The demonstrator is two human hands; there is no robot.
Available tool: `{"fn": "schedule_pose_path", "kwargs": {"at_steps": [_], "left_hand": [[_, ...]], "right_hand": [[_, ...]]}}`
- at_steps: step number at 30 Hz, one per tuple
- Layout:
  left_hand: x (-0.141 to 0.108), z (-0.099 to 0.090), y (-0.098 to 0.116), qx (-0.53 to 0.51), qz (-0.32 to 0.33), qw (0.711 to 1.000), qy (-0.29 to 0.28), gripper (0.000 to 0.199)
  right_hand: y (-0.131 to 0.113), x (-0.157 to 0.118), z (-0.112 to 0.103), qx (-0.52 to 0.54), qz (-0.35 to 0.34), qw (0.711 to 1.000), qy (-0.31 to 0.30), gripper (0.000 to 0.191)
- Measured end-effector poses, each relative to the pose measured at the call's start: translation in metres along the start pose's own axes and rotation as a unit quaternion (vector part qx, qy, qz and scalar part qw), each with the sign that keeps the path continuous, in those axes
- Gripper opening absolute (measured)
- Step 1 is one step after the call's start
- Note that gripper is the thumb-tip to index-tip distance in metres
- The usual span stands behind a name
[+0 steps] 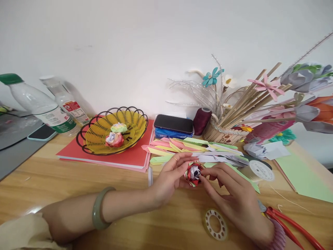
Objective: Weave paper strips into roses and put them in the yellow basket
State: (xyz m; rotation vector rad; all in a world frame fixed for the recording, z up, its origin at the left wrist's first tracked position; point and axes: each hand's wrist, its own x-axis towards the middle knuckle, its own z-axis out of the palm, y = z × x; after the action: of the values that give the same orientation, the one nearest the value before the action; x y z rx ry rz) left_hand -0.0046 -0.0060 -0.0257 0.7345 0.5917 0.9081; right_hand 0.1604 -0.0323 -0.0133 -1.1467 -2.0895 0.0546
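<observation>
Between my hands, above the table, is a folded paper flower with red, green and white layers round a dark middle. My left hand is wrapped round its left side and back, with a ring on one finger. From the right, the thumb and index finger of my right hand pinch the flower's edge near its centre. Just behind lie folded paper strips in pink, yellow, green and white. A roll of clear tape rests on the table below my right hand.
A yellow basket holding two paper flowers sits on red paper. Bottles stand at left. A phone lies on a blue pack. Right are a thread spool, red-handled pliers and a pot of craft flowers.
</observation>
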Motion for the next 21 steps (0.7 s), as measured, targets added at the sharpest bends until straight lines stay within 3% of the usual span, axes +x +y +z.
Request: {"fn": "schedule_pose_path", "kwargs": {"at_steps": [4,8,13,21], "left_hand": [[0.0012,-0.0019,0.0009,0.016,-0.03,0.999,-0.018,0.036],[0.0028,-0.0011,0.0017,0.025,-0.067,0.997,-0.008,0.031],[0.0039,0.0006,0.002,-0.014,-0.056,0.998,-0.005,0.029],[0.0052,-0.0028,0.0008,-0.026,-0.061,0.997,-0.037,0.035]], "right_hand": [[0.0014,0.0009,-0.002,0.012,-0.006,1.0,0.004,0.013],[0.0003,0.0054,-0.0055,0.063,0.038,0.997,0.001,0.013],[-0.0005,0.0074,-0.0078,0.082,0.07,0.994,0.009,0.014],[0.0004,0.0056,-0.0076,0.075,0.055,0.995,0.041,0.013]]}}
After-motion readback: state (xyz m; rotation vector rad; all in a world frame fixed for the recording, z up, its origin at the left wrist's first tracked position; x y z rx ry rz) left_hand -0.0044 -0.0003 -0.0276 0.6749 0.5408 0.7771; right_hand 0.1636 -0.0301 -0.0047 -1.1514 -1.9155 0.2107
